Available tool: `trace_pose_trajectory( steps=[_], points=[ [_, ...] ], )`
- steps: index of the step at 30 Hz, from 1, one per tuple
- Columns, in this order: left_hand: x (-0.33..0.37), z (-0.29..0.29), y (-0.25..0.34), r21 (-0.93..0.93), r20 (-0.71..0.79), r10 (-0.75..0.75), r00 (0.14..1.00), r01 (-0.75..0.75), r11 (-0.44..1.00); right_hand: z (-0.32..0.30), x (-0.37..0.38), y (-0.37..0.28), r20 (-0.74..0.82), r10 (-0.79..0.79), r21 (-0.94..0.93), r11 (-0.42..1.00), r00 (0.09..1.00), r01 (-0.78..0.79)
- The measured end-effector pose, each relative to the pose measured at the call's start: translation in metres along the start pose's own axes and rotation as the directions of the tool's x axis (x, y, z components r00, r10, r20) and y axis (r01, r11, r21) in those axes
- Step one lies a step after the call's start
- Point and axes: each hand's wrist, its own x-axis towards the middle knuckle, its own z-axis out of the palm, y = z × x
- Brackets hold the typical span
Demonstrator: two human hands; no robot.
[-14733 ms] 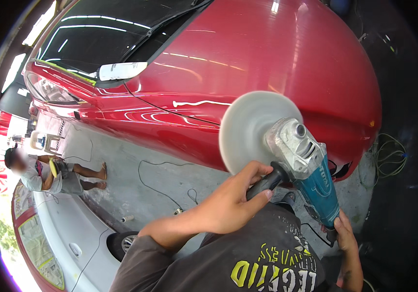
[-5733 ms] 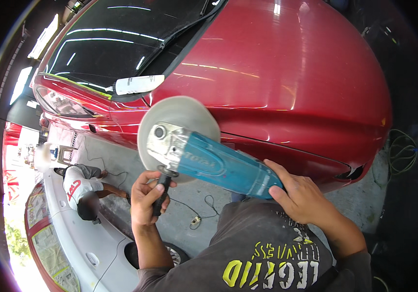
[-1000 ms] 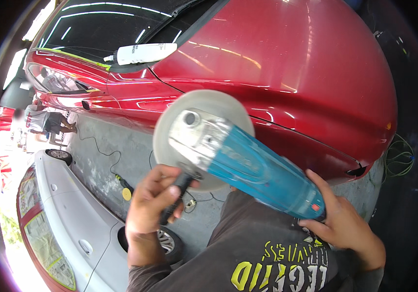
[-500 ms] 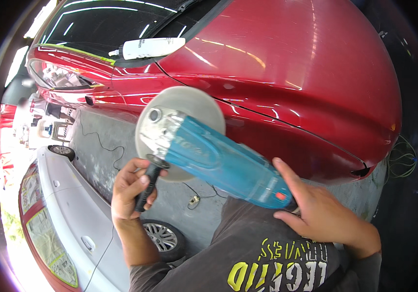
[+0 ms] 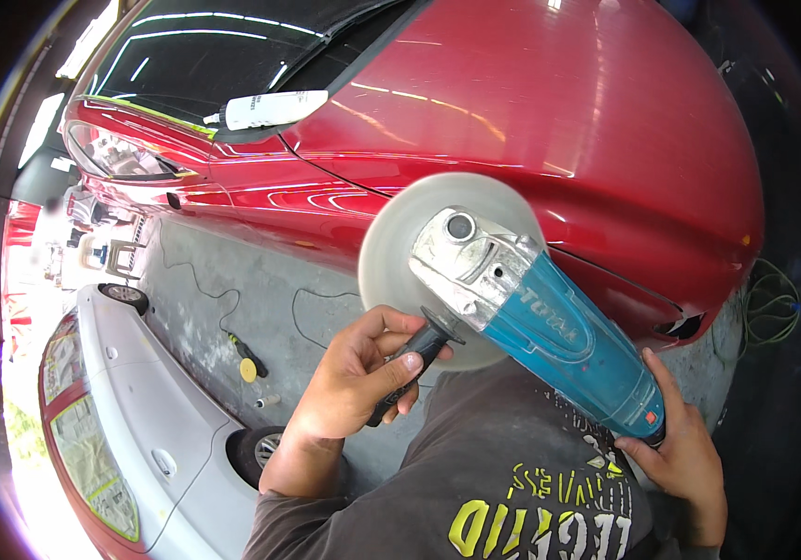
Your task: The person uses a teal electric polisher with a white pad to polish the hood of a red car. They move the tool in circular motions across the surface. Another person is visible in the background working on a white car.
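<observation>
A teal polisher [image 5: 583, 345] with a silver head hangs slantwise in front of my chest, its wide round off-white pad [image 5: 384, 257] turned toward the red car [image 5: 606, 112]. My left hand [image 5: 349, 383] is wrapped round the black side handle [image 5: 412, 366]. At the tail of the tool, my right hand [image 5: 690, 457] grips the rear of the body with the thumb below; the palm side is partly hidden. The pad overlaps the car's fender edge in the picture; whether it touches the paint I cannot tell. Its rim looks smooth, and I cannot tell if it spins.
A white squeeze bottle [image 5: 274, 110] lies at the base of the windshield [image 5: 195, 61]. Behind my left arm stands a light grey car [image 5: 153, 401] with masked windows. On the floor are a thin cable [image 5: 200, 280], a small tool with a yellow round pad [image 5: 248, 369], and a coiled hose [image 5: 774, 313].
Both hands have carried the polisher to the right, toward the front of the red car. The small tool with the yellow pad has come into sight on the floor.
</observation>
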Motion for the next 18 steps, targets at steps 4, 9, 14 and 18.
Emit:
trace_pose_trajectory(
  steps=[4, 9, 14, 18],
  points=[
    [-0.003, -0.016, -0.002, -0.058, -0.023, 0.055, 0.998, -0.056, 0.997, 0.003, 0.017, -0.013, 0.070, -0.011, -0.026, 1.000, 0.997, 0.013],
    [-0.021, -0.077, 0.001, -0.088, -0.144, 0.139, 0.980, -0.152, 0.984, 0.024, 0.069, -0.050, 0.252, -0.056, -0.021, 0.998, 0.966, 0.063],
    [-0.039, -0.163, 0.021, -0.011, -0.263, 0.194, 0.945, -0.204, 0.979, 0.074, 0.119, -0.087, 0.271, -0.262, 0.034, 0.964, 0.926, 0.263],
    [-0.047, -0.193, 0.034, -0.002, -0.283, 0.232, 0.930, -0.243, 0.970, 0.084, 0.142, -0.112, 0.385, -0.234, 0.033, 0.970, 0.893, 0.240]
  ],
)
